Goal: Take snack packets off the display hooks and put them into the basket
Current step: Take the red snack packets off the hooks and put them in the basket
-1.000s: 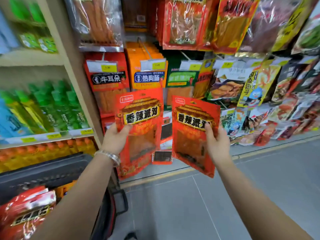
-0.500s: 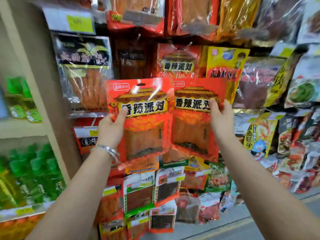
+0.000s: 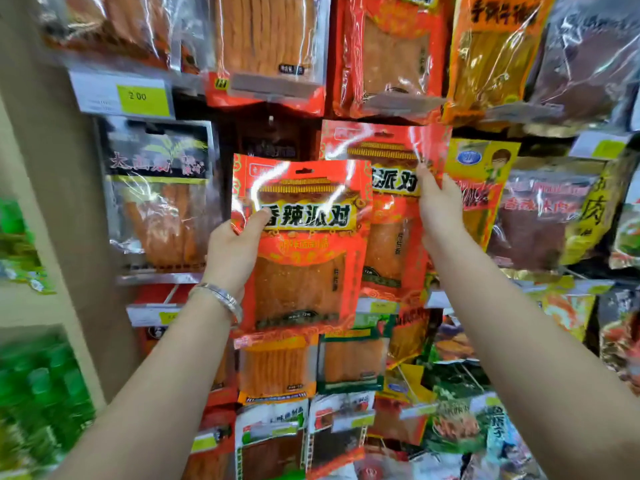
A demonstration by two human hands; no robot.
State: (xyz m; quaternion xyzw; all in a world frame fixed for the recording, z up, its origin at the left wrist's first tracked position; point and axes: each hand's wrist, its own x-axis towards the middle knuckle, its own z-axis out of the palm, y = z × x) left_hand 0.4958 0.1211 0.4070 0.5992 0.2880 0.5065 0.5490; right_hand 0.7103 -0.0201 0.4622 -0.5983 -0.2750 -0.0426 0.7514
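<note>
Since half a second ago the right hand [image 3: 438,206] has lifted its glossy red plastic snack packet [image 3: 391,237] higher, and the left hand's [image 3: 228,251] matching red snack packet [image 3: 304,271] now overlaps its left edge. The left thumb presses the front label, its other fingers hidden behind; the right fingers pinch the packet's right edge. The labels read 香辣派对 and 派对. Near the hook display's [image 3: 227,147] upper left corner, a yellow price tag [image 3: 138,97] reads 2.00.
</note>
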